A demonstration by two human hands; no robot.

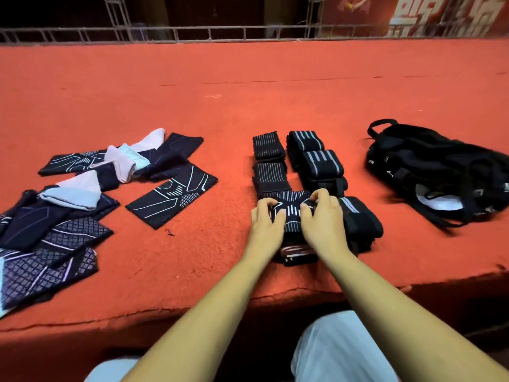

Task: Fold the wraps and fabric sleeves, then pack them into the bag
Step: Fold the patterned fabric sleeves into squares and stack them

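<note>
A black folded sleeve with white lines (292,213) lies on the red carpet (220,106), on top of a small stack of folded pieces. My left hand (266,220) grips its left edge with curled fingers, and my right hand (323,216) grips its right side. Beyond it, folded wraps (268,147) and rolled wraps with grey stripes (319,161) stand in two rows. One more rolled wrap (360,219) lies just right of my right hand. A loose pile of dark patterned sleeves (68,202) is spread at the left. The black bag (438,172) lies at the right.
The carpeted platform ends in a front edge (248,301) just before my knees. A metal railing (209,34) runs along the far side. One flat sleeve (172,199) lies apart between the pile and the stacks.
</note>
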